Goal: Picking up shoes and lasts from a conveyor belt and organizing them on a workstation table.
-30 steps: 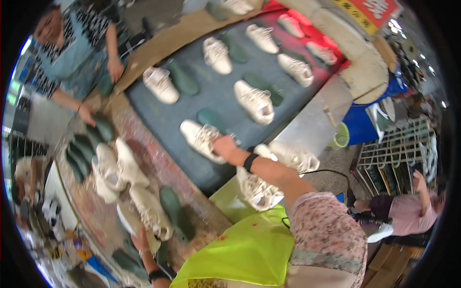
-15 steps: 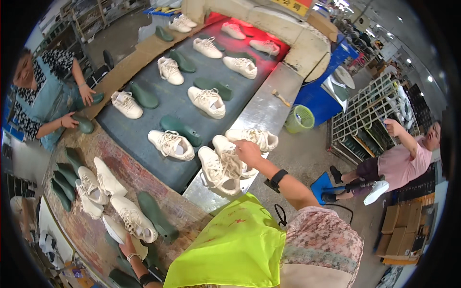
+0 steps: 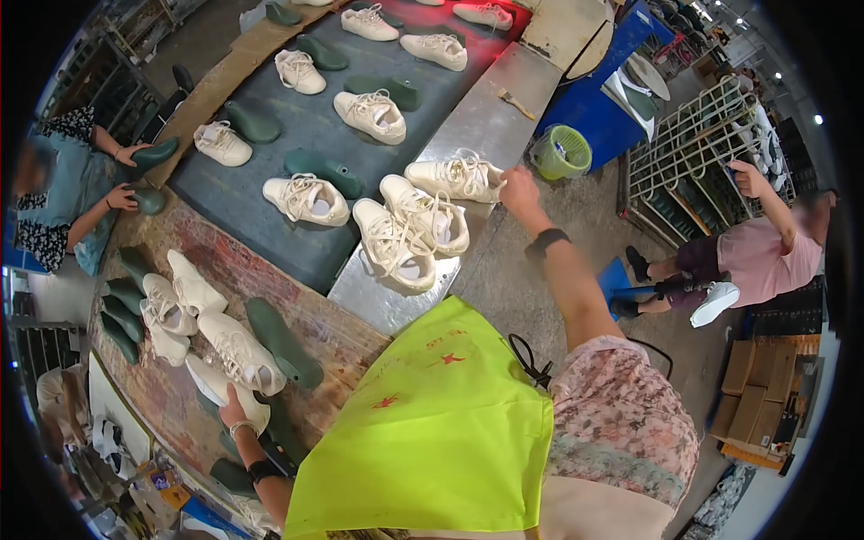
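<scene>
While right hand (image 3: 519, 191) touches sneaker (image 3: 456, 177), fingers curled.

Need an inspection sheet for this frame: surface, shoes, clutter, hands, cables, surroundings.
Surface: grey conveyor belt beside a metal ledge and a worn wooden bench.
Job's things: three cream sneakers on the ledge; more sneakers and green shoe lasts on the belt.
Clutter: brush on the ledge.
Hands: right hand at the farthest sneaker; left hand on a bench sneaker.
Cables: black cord at the apron.
Surroundings: green bucket, wire rack, two other people.
</scene>
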The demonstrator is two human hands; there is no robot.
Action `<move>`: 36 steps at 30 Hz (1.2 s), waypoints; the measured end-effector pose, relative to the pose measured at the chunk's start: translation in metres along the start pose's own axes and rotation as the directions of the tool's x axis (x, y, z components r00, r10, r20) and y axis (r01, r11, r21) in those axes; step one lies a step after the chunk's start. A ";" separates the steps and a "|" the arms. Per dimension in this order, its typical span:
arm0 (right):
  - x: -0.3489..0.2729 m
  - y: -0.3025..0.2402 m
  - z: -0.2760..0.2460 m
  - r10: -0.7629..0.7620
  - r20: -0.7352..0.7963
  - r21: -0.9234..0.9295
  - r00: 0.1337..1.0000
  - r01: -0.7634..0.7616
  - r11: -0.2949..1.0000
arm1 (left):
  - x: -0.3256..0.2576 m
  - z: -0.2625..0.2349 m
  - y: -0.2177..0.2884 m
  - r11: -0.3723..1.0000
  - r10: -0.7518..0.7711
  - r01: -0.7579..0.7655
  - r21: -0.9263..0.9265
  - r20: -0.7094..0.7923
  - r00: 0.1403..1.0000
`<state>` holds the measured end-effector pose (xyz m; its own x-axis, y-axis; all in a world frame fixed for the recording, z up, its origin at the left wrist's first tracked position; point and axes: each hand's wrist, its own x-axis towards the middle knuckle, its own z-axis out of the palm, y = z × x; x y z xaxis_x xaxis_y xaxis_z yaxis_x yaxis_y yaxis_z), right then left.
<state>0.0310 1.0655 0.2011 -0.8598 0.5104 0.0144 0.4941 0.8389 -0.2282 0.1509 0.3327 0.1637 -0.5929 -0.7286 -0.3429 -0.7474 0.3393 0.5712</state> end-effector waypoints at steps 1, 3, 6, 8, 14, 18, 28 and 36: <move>0.006 0.003 0.006 -0.034 0.097 -0.033 0.995 0.038 0.999 | -0.003 0.003 0.001 1.000 -0.003 0.003 0.011 -0.006 1.000; 0.006 0.000 0.014 -0.127 0.214 -0.102 0.969 0.152 0.983 | -0.015 0.008 0.011 0.999 -0.049 0.050 0.005 -0.104 0.993; 0.012 -0.005 0.026 -0.204 0.343 -0.262 0.917 0.302 0.917 | -0.019 0.007 0.011 0.997 -0.020 0.017 -0.080 -0.036 0.999; 0.020 -0.010 0.038 -0.121 0.257 -0.340 0.959 0.206 0.917 | -0.018 0.008 0.009 0.993 -0.017 0.014 -0.114 -0.030 0.999; 0.040 -0.037 0.063 -0.318 0.214 -0.122 0.924 0.348 0.929 | -0.010 0.007 0.003 0.997 -0.080 0.081 0.004 -0.145 0.986; 0.023 -0.049 0.076 -0.254 0.361 0.143 0.897 0.216 0.966 | -0.012 0.009 -0.008 0.994 -0.099 0.091 -0.055 -0.160 0.982; 0.020 -0.047 0.054 -0.324 0.250 -0.068 0.913 0.350 0.934 | -0.019 0.010 -0.009 0.970 -0.155 0.186 0.155 -0.189 0.970; -0.057 -0.069 0.013 -0.293 0.417 0.363 0.860 0.138 0.922 | -0.015 0.012 0.004 0.988 -0.094 0.113 0.102 -0.171 0.981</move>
<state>0.0448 0.9763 0.2033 -0.9382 0.1143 -0.3266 0.2898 0.7752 -0.5613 0.1530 0.3520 0.1622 -0.4596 -0.8485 -0.2624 -0.8363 0.3141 0.4494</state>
